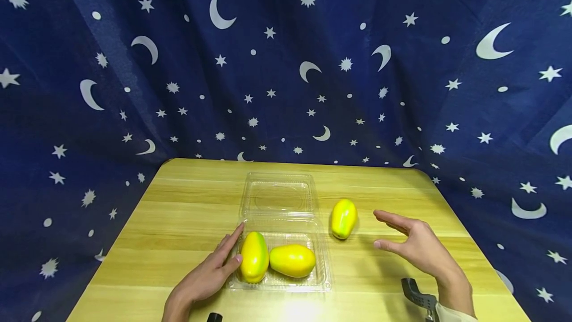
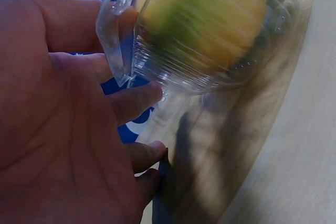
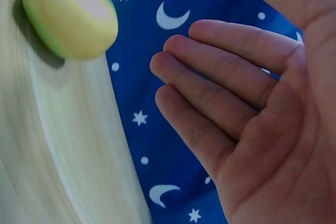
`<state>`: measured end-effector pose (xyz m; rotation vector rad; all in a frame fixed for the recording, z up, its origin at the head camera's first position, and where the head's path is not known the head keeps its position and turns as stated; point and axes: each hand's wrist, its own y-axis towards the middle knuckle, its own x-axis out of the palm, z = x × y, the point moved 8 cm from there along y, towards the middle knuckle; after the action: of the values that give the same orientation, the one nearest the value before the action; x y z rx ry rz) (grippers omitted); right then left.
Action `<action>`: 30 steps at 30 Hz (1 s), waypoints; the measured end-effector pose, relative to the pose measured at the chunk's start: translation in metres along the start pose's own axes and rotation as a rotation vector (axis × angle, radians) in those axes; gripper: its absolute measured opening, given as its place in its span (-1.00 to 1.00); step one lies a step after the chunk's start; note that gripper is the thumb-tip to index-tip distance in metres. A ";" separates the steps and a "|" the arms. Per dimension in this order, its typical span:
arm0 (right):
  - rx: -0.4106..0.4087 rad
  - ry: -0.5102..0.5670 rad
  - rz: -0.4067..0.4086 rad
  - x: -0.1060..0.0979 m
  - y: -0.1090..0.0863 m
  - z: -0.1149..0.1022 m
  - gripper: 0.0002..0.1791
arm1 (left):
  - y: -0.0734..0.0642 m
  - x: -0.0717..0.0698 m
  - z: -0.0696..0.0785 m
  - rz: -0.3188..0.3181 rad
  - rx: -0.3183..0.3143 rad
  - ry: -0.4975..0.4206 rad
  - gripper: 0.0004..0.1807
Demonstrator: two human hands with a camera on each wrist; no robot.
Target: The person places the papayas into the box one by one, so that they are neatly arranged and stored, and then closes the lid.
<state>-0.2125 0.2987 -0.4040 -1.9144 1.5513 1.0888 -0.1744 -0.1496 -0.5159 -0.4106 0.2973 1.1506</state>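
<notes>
A clear plastic clamshell container (image 1: 323, 267) lies with its lid (image 1: 308, 193) folded back away from me. Inside its base are two yellow mango-shaped fruits: a green-streaked one (image 1: 254, 257) upright at the left, another (image 1: 292, 261) lying sideways beside it. My left hand (image 1: 207, 272) touches the container's left rim with fingers extended, its thumb close by the left fruit. A third such fruit (image 1: 343, 218) rests on the table right of the container. My right hand (image 1: 417, 245) hovers to the right of that fruit, fingers and thumb apart, palm bare in the right wrist view.
The light wooden table (image 1: 187, 198) has its back edge against a dark blue curtain (image 1: 277, 63) printed with moons and stars. A black wrist mount (image 1: 417, 294) sits by my right wrist, and another dark piece (image 1: 214, 317) shows at the bottom near my left.
</notes>
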 end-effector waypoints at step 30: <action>-0.008 0.069 -0.054 0.014 0.042 0.043 -0.26 | -0.001 -0.001 0.000 0.007 -0.014 0.006 -0.23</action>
<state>-0.2643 0.3111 -0.4349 -2.0068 1.5236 1.0177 -0.1740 -0.1507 -0.5157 -0.4255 0.2968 1.1584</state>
